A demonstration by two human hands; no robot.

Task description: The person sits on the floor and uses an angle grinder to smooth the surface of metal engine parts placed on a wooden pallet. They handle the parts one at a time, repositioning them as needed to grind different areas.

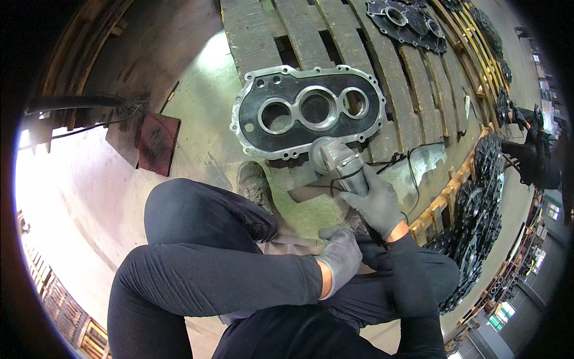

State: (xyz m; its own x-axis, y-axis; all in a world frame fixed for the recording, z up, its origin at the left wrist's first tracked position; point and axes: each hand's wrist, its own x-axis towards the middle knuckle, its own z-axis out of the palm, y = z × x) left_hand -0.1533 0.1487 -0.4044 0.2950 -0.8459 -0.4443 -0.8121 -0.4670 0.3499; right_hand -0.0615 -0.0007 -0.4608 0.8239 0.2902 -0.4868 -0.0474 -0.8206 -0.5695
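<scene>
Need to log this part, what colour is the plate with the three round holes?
Black plate with a bare silvery rim, seen in the head view.

We are in a metalworking workshop: cast metal covers (412,21) lie on wooden pallets (335,36) over a concrete floor (203,119), more stacked alongside.

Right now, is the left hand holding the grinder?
No, only the right hand grips the angle grinder; the left hand rests lower, near the knee.
</scene>
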